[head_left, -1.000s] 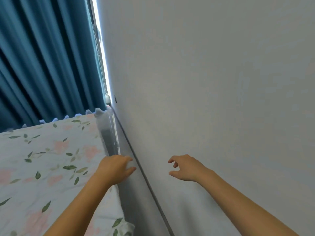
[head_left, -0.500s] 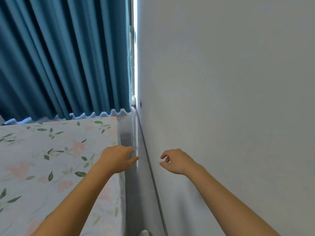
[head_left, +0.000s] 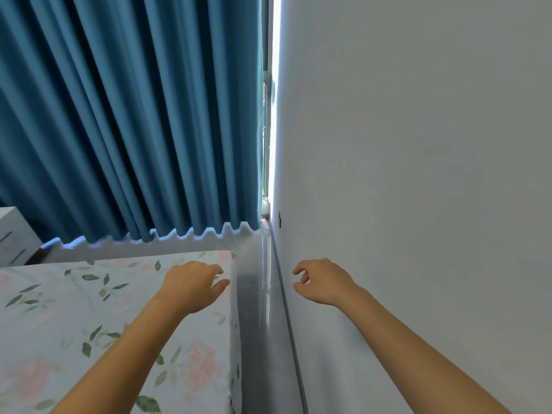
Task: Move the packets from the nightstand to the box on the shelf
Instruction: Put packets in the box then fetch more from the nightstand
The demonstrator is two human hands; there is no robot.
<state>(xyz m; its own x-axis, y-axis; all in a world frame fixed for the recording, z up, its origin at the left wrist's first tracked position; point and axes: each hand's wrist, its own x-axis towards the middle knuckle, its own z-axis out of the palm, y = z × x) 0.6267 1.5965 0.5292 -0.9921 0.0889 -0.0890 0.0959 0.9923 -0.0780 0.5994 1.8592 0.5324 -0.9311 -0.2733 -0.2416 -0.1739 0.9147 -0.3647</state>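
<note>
No packets, box or shelf show in the head view. A corner of a white nightstand (head_left: 13,234) peeks in at the far left edge, beside the bed. My left hand (head_left: 191,283) hovers over the right edge of the bed with loosely curled fingers and holds nothing. My right hand (head_left: 321,282) floats in front of the white wall, fingers apart and slightly bent, also with nothing in it.
A bed with a floral sheet (head_left: 89,324) fills the lower left. Blue curtains (head_left: 134,115) hang behind it. A white wall (head_left: 418,174) runs along the right, with a narrow grey floor strip (head_left: 260,324) between wall and bed.
The view has swung left: the curtain now fills more of the frame and the nightstand corner has come into sight. Both hands keep the same loose, held-out pose.
</note>
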